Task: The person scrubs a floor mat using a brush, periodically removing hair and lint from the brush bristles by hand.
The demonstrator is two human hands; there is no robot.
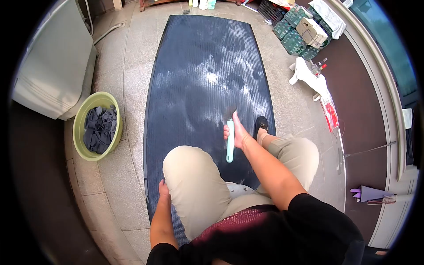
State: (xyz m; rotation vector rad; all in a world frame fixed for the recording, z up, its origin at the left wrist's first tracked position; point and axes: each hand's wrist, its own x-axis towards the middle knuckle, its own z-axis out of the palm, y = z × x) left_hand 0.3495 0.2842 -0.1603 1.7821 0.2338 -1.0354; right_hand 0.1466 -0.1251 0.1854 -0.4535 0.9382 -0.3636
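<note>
My right hand is wrapped round the mint-green handle of a brush-like tool. Its dark far end is blurred and rests over or on the mat. A long dark ribbed mat lies on the floor in front of me, with white foam or powdery patches on its far right half. My left hand is low beside my left knee, near the mat's left edge; most of its fingers are hidden by the knee. A black shoe on my right foot stands on the mat's right side.
On the left, a green basin holds dark wet-looking cloth, beside a pale appliance. At right are a white stool-like object, a red-and-white package, stacked green crates and a purple umbrella by the wall.
</note>
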